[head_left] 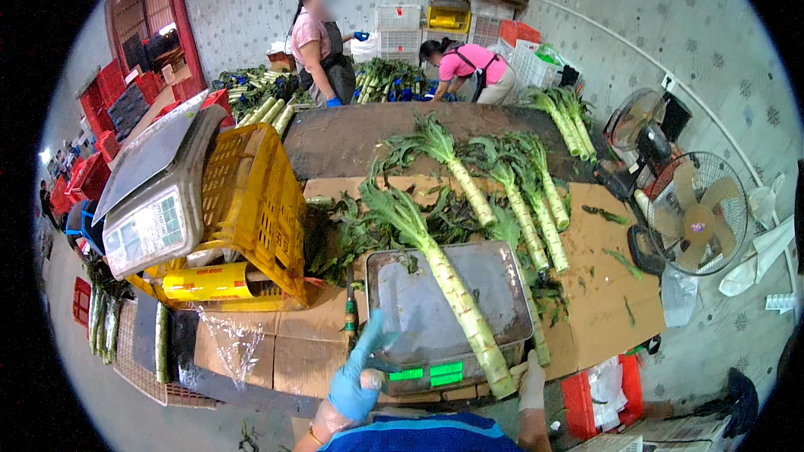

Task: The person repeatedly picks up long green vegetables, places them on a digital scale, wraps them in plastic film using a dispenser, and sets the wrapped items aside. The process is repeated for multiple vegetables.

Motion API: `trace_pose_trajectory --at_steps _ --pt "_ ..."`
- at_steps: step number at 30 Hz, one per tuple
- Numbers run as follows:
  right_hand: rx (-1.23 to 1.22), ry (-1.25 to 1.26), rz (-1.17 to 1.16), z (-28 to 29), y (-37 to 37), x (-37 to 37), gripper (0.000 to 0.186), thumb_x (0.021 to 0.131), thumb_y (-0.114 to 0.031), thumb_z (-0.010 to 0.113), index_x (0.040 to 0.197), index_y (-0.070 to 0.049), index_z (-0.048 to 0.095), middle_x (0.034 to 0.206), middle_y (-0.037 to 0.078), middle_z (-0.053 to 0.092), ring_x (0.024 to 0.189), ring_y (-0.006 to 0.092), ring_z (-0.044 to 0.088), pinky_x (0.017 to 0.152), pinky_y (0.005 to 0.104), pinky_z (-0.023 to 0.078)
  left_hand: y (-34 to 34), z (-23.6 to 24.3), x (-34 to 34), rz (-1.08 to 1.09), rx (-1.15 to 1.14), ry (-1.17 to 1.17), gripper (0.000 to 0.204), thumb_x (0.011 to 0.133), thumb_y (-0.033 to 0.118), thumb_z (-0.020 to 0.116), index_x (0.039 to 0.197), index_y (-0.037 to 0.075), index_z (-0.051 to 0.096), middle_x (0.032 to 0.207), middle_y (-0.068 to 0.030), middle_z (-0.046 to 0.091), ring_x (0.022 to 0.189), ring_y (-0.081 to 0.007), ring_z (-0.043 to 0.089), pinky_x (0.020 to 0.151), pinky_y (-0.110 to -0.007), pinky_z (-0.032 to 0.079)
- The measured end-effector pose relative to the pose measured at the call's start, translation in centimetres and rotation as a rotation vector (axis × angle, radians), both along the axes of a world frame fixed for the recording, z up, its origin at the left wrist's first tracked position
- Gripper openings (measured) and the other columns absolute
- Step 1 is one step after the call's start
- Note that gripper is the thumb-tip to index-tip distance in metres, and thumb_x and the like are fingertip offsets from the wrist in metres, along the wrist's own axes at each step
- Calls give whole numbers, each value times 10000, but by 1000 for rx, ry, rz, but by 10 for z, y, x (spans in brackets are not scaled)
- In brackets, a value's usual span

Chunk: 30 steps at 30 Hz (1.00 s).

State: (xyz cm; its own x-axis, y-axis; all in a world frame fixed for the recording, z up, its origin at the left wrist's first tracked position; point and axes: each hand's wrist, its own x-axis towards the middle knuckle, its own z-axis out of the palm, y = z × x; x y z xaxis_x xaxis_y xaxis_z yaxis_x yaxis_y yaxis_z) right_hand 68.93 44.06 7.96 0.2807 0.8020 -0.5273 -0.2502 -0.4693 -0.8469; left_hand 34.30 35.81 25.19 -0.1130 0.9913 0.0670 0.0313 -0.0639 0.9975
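A long celtuce, leafy at the far end and cut pale at the near end, lies slantwise across a grey metal weighing-scale pan. My left hand, in a light blue glove, is at the pan's near left corner with fingers stretched out and nothing visible in them. Beside the near right corner is my right hand, in a pale glove, close to the celtuce's cut end and another stem. Its fingers show only edge-on, so its grip is unclear. Several more celtuces lie beyond the pan.
A yellow crate with another scale on it stands to the left. A green-handled tool lies beside the pan. Fans stand at right, and a red bin below. Two people work beyond the table.
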Motion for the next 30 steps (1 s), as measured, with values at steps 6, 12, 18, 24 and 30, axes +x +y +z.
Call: trace_pose_trajectory --at_steps 6,12,18,24,30 --pt "-13 -33 28 12 2 -1 581 977 -452 431 574 -52 557 481 75 507 377 166 395 373 308 316 12 18 14 18 168 -119 857 885 327 609 1518 86 85 1513 -209 243 1299 -332 418 1031 -426 380" --pt "-33 -43 10 25 2 -7 516 962 -463 467 610 -90 525 498 41 482 430 167 430 408 303 335 5 -9 5 -47 -11 314 305 863 283 647 1139 156 675 940 -151 684 862 -309 662 795 -354 506" --pt "-29 -24 9 39 -2 -13 472 966 -464 468 614 -150 445 557 -24 389 484 126 370 470 292 322 2 -16 9 -258 -118 378 281 932 344 526 1081 179 697 1024 -88 692 904 -272 676 776 -345 519" --pt "58 -58 22 28 1 -10 604 974 -523 386 540 -105 420 464 49 422 408 202 408 398 341 308 2 -24 8 -218 38 415 430 927 334 507 1333 193 528 1160 -117 648 886 -306 673 806 -350 521" --pt "32 -173 11 36 -1 -15 613 973 -525 382 537 -99 447 461 55 437 387 203 404 388 337 322 -1 -2 12 -215 -46 200 649 941 488 446 1459 113 334 1381 -117 494 1203 -253 523 977 -339 419"
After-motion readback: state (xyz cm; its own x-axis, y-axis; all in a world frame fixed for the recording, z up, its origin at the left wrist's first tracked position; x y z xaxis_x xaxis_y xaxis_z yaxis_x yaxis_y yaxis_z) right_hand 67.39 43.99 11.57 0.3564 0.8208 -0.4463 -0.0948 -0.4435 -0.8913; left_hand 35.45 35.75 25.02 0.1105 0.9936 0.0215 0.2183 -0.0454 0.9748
